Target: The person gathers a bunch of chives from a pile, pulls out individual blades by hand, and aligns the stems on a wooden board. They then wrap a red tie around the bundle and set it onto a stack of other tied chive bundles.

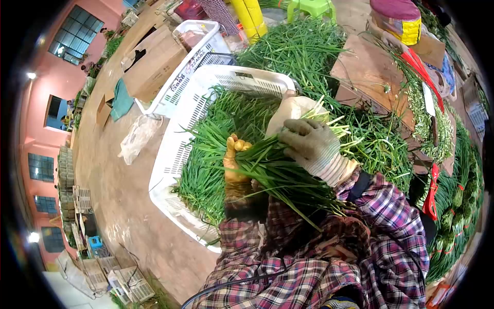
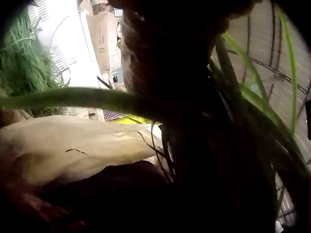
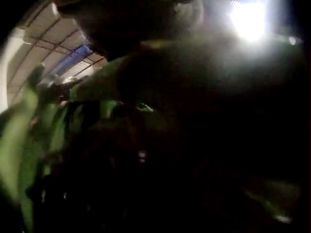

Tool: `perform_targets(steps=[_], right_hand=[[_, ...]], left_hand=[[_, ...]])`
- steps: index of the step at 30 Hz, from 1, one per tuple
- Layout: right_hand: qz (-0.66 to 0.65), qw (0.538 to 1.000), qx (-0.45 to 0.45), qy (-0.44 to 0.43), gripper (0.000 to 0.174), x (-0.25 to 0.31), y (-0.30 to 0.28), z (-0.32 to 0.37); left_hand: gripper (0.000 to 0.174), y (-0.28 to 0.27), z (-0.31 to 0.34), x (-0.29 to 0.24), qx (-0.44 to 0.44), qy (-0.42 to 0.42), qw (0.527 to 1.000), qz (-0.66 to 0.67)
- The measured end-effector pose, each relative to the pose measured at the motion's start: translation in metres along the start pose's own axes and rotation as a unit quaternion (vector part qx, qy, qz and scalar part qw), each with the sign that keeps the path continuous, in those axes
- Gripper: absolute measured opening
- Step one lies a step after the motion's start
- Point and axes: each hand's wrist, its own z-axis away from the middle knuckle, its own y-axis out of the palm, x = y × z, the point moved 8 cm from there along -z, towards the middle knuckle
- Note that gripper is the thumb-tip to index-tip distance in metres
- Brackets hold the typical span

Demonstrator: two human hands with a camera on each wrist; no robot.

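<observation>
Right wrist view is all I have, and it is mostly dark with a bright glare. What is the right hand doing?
Observer: The head view shows the gloved right hand gripping a bunch of green stalks.

Operator: I see no container from here. Is there one close by?

Observer: Yes, a white slotted basket, with loose greens inside, stands to the left of that hand in the head view.

Operator: Anything sharp around?

Observer: A knife lies well off to the right in the same view, apart from that hand.
</observation>
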Motion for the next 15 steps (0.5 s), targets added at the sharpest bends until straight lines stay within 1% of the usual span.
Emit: perform_targets(steps=[1, 2, 3, 4, 5, 6, 7, 8, 9, 10, 11, 12, 13, 14, 15], right_hand=[[0.014, 0.999, 0.012, -0.044, 0.025, 0.003, 0.007, 0.003], [0.029, 0.995, 0.024, -0.087, 0.026, 0.005, 0.012, 0.007], [0.029, 0.996, 0.026, -0.086, 0.026, 0.003, 0.015, 0.009], [-0.106, 0.994, -0.023, 0.021, 0.023, -0.016, 0.01, 0.01], [-0.238, 0.96, -0.07, 0.128, 0.021, -0.038, 0.011, 0.017], [-0.461, 0.851, -0.096, 0.233, 0.017, -0.063, 0.004, 0.02], [-0.645, 0.672, -0.178, 0.319, 0.013, -0.085, -0.003, 0.027], [-0.705, 0.568, -0.234, 0.353, 0.016, -0.101, -0.02, 0.038], [-0.769, 0.503, -0.268, 0.289, 0.016, -0.138, -0.032, 0.052], [-0.755, 0.482, -0.336, 0.291, 0.016, -0.16, -0.059, 0.068], [-0.771, 0.479, -0.333, 0.257, 0.016, -0.201, -0.073, 0.088], [-0.784, 0.46, -0.345, 0.234, 0.016, -0.235, -0.09, 0.112], [-0.816, 0.407, -0.331, 0.243, 0.016, -0.234, -0.105, 0.122], [-0.76, 0.501, -0.33, 0.251, 0.017, -0.223, -0.126, 0.123], [-0.732, 0.536, -0.331, 0.259, 0.018, -0.272, -0.143, 0.154]], left_hand=[[0.019, 0.002, 0.0, -0.001, 0.008, 0.0, 1.0, -0.013], [0.018, 0.001, 0.001, -0.001, -0.008, 0.004, 1.0, -0.015], [0.018, 0.003, 0.002, 0.0, -0.009, 0.003, 1.0, -0.014], [0.018, 0.001, 0.003, 0.001, -0.021, 0.0, 1.0, 0.0], [0.018, -0.001, 0.004, 0.001, -0.034, -0.003, 0.999, 0.015], [0.019, -0.005, 0.001, 0.0, -0.023, 0.0, 1.0, 0.017], [0.019, -0.008, 0.001, 0.0, -0.025, 0.001, 1.0, 0.02], [0.019, -0.007, 0.0, 0.001, -0.006, -0.008, 1.0, 0.028], [0.019, -0.007, 0.0, 0.002, 0.013, -0.016, 0.999, 0.036], [0.02, -0.011, -0.005, 0.002, 0.05, -0.037, 0.997, 0.049], [0.02, -0.01, -0.004, 0.003, 0.05, -0.038, 0.997, 0.052], [0.02, -0.009, -0.004, 0.003, 0.041, -0.031, 0.997, 0.049], [0.02, -0.01, -0.003, 0.003, 0.032, -0.024, 0.998, 0.046], [0.02, -0.01, -0.004, 0.002, 0.04, -0.014, 0.998, 0.039], [0.02, -0.013, -0.006, 0.003, 0.04, -0.015, 0.998, 0.042]])
